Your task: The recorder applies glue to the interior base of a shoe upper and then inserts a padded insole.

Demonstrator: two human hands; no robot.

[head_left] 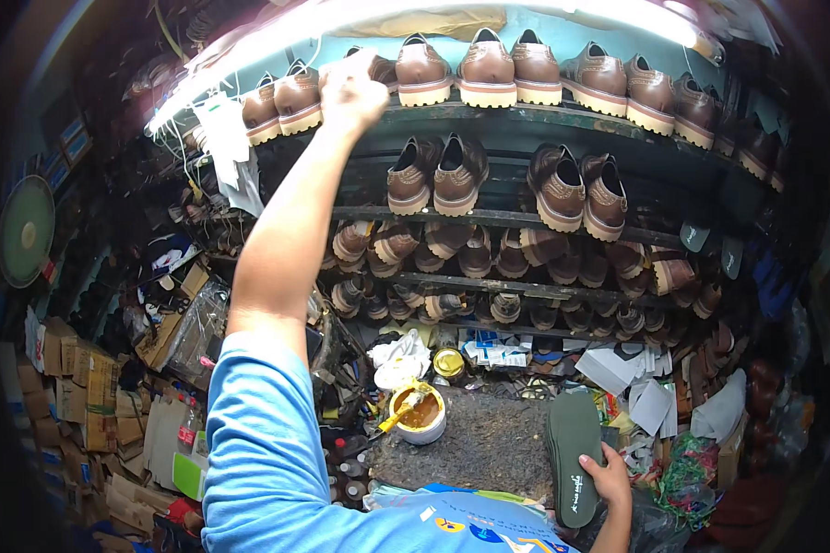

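Observation:
My left hand is raised to the top shelf, its fingers closed at a brown leather shoe; glare and the hand itself hide part of the grip and the shoe. Low on the right, my right hand grips the edge of a dark green insole, thumb on its upper face. The insole stands lengthwise over the right end of a dark, worn work surface. On that surface sits a white tub of brownish glue with a yellow-handled brush lying across it.
Brown shoes with pale soles line the top shelf, and two pairs stand below. Lower racks hold several more. A bright tube light hangs above. Beyond the tub are a yellow-lidded jar and papers. Cardboard piles up left.

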